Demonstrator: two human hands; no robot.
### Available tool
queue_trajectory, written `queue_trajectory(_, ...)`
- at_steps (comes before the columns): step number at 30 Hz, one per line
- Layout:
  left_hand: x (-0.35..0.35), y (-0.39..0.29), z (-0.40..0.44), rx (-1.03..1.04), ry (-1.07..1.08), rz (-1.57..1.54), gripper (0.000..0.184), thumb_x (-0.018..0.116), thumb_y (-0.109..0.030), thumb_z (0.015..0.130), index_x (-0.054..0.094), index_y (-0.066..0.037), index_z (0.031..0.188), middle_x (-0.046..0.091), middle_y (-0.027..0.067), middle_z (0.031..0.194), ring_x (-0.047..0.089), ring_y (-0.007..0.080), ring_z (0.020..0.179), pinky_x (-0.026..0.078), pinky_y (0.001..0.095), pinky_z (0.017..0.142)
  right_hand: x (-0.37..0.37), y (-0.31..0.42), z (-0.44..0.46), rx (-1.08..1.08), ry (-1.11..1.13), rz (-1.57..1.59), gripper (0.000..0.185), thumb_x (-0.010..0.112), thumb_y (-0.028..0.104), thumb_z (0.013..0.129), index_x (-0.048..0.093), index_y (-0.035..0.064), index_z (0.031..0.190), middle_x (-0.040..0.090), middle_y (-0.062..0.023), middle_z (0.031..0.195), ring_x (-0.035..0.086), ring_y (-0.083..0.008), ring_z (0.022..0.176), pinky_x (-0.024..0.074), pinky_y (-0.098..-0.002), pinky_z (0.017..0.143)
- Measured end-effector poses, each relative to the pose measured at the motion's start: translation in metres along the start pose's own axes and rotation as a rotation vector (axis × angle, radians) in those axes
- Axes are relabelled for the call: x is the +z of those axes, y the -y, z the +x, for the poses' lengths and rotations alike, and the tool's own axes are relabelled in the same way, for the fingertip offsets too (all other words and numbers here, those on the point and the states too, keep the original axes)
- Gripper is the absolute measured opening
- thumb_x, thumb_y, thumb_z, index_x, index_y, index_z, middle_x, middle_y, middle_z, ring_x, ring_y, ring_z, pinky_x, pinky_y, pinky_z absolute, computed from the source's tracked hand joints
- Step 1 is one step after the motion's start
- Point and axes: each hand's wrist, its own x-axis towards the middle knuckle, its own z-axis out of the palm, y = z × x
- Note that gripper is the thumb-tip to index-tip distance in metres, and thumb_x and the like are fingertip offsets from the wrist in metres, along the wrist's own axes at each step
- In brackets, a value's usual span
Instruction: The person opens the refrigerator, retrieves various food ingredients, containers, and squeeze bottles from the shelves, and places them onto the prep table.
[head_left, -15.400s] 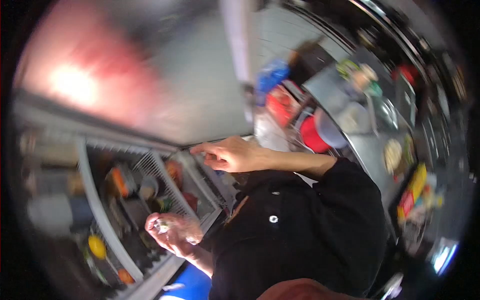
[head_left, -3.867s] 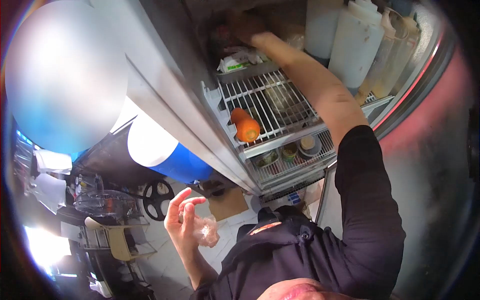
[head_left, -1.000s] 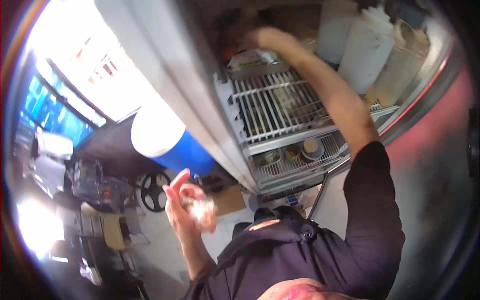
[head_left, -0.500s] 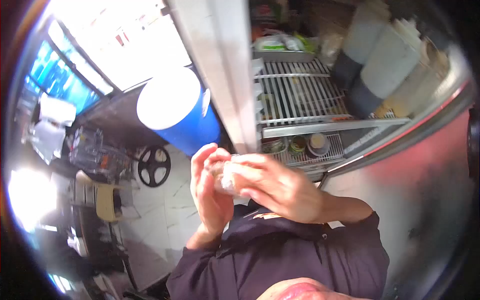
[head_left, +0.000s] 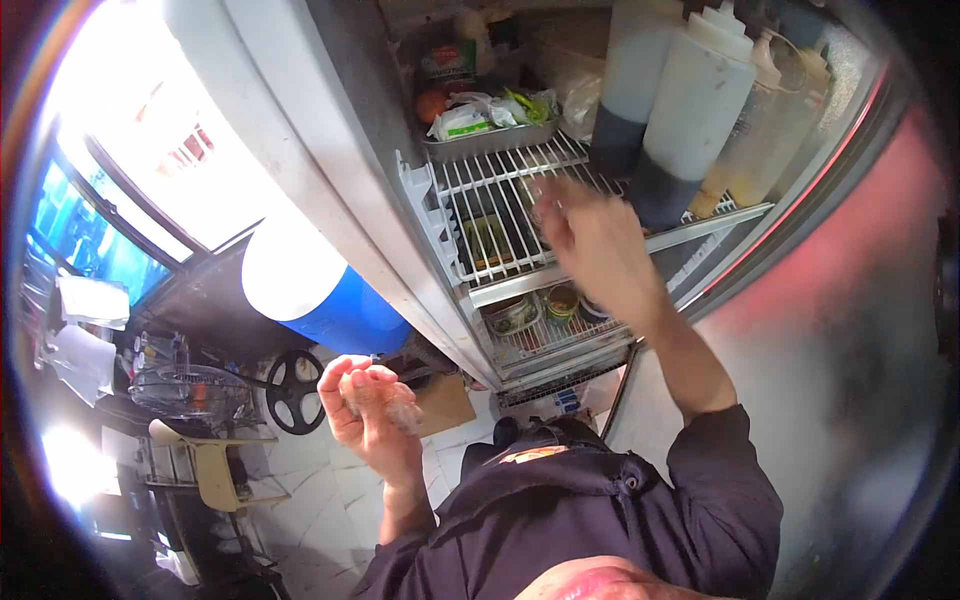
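My left hand (head_left: pixel 368 425) is closed round a small brownish item in clear plastic wrap (head_left: pixel 403 410), to the left of the open fridge. What is inside the wrap I cannot make out. My right hand (head_left: pixel 600 240) reaches over the front of the white wire shelf (head_left: pixel 490 180); its fingers are blurred, so whether they hold anything does not show. Close to it on the right stand squeeze bottles (head_left: pixel 690 120) partly filled with dark liquid. Behind it sits a metal tray (head_left: pixel 490 143) with several packets.
A lower shelf carries small round containers (head_left: pixel 562 300). The fridge door (head_left: pixel 800 330) hangs open on the right. Left of the fridge's side frame (head_left: pixel 300 150) is a blue drum with a white top (head_left: pixel 350 310). Farther left are a black wheel (head_left: pixel 296 390), a fan (head_left: pixel 190 395) and a chair (head_left: pixel 215 475).
Both hands were together on the plastic-wrapped item. They have parted: my left keeps it, lower and to the left, while my right has moved up into the fridge. The view has shifted too.
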Motion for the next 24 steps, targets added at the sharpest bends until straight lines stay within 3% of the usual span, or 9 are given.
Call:
queue_trajectory(2, -0.002, 0.001, -0.001, 0.011, 0.027, 0.001, 0.016, 0.051, -0.014, 0.095, 0.049, -0.003, 0.106, 0.055, 0.0076, 0.096, 0.056, 0.0104, 0.072, 0.046, 0.0211, 0.047, 0.02, -0.036, 0.027, -0.022, -0.124, -0.064, 0.023, 0.055, 0.01, 0.086, 0.055, -0.0007, 0.107, 0.062, -0.0241, 0.093, 0.061, -0.0413, 0.079, 0.0491, -0.0477, 0.066)
queue_trajectory(5, -0.005, 0.001, -0.002, 0.024, 0.068, 0.028, 0.015, 0.051, -0.014, 0.095, 0.049, -0.002, 0.104, 0.055, 0.0081, 0.095, 0.057, 0.0099, 0.07, 0.047, 0.0212, 0.047, 0.04, -0.062, 0.062, 0.021, -0.151, -0.182, 0.021, 0.054, 0.013, 0.088, 0.055, -0.003, 0.102, 0.062, -0.0252, 0.092, 0.06, -0.0429, 0.08, 0.0481, -0.0498, 0.067)
queue_trajectory(11, -0.008, 0.001, -0.001, 0.035, 0.073, 0.165, 0.013, 0.052, -0.013, 0.095, 0.05, -0.001, 0.1, 0.056, 0.0085, 0.095, 0.057, 0.0099, 0.067, 0.048, 0.0217, 0.048, 0.044, -0.057, 0.091, -0.143, -0.2, -0.231, 0.026, 0.055, 0.025, 0.09, 0.055, -0.0007, 0.095, 0.063, -0.0225, 0.085, 0.062, -0.0412, 0.082, 0.0496, -0.0483, 0.067)
queue_trajectory(14, -0.012, 0.001, 0.0, 0.02, 0.07, 0.205, 0.013, 0.052, -0.013, 0.094, 0.05, -0.001, 0.099, 0.056, 0.0083, 0.095, 0.057, 0.0099, 0.068, 0.048, 0.0216, 0.048, 0.043, -0.047, 0.11, -0.022, -0.093, -0.342, 0.016, 0.055, 0.014, 0.085, 0.06, 0.0004, 0.091, 0.066, -0.0199, 0.087, 0.066, -0.0343, 0.083, 0.0542, -0.0421, 0.067)
queue_trajectory(20, -0.012, 0.002, 0.003, -0.024, 0.096, 0.205, 0.012, 0.053, -0.013, 0.094, 0.051, -0.002, 0.1, 0.056, 0.0076, 0.094, 0.056, 0.0094, 0.068, 0.048, 0.0214, 0.049, 0.052, -0.06, 0.138, 0.021, -0.042, -0.467, 0.016, 0.053, 0.008, 0.083, 0.068, 0.0057, 0.088, 0.068, -0.016, 0.089, 0.067, -0.0307, 0.087, 0.055, -0.0402, 0.071)
queue_trajectory(24, -0.012, 0.0, 0.002, -0.041, 0.131, 0.187, 0.011, 0.052, -0.012, 0.094, 0.051, -0.002, 0.099, 0.055, 0.0073, 0.094, 0.056, 0.0093, 0.068, 0.047, 0.0209, 0.05, 0.048, -0.069, 0.15, 0.136, 0.06, -0.539, 0.018, 0.056, 0.014, 0.083, 0.068, 0.004, 0.091, 0.068, -0.0169, 0.089, 0.067, -0.0319, 0.087, 0.0546, -0.0408, 0.071)
